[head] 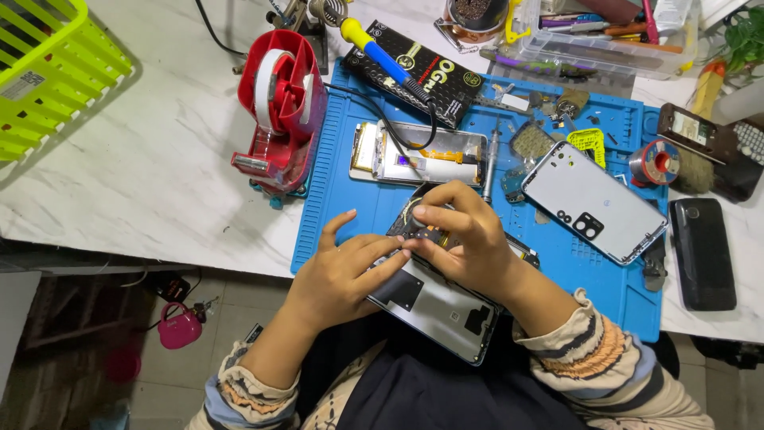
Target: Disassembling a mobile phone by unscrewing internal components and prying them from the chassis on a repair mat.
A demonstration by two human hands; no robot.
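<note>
Both hands, L (338,275) & R (461,239), pinch opened phone (434,299); clear box (593,40) holds pens, prob

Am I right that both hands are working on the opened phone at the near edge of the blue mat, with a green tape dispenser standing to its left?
Not quite: the head view shows the tape dispenser is red. The rest holds: left hand and right hand are on the opened phone at the blue mat.

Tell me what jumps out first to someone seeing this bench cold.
Both hands, left hand and right hand, meet over an opened phone at the near edge of the blue mat. A red tape dispenser stands at the mat's left, and a silvery back cover lies at its right.
</note>
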